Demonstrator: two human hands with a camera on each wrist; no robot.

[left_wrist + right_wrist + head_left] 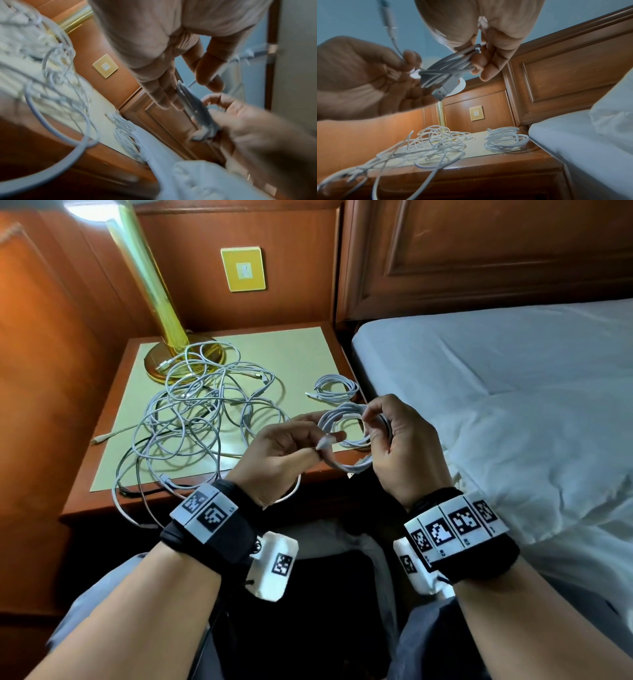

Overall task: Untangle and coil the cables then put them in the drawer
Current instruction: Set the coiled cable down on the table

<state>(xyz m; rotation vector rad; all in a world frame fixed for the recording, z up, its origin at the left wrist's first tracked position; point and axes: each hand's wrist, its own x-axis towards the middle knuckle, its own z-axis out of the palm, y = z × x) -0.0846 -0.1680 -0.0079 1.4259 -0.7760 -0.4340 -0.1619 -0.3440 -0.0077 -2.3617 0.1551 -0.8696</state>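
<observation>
Coil may spring loose before tuck.
Right hand [399, 446] grips coiled cable [346, 424]; left hand [281, 453] pinches its plug end [323, 442]; a slip unwinds it into tangle [202, 412].

You're looking at smooth, matt white plastic cables [205, 419] lying on a bench [85, 474] of glossy reddish wood, its pale top [301, 350] looking matt. The lamp [150, 278] is gleaming like polished brass. The plug [443, 88] is showing bare metal. The bed [513, 392] sheet is looking like soft, creased cloth.
</observation>
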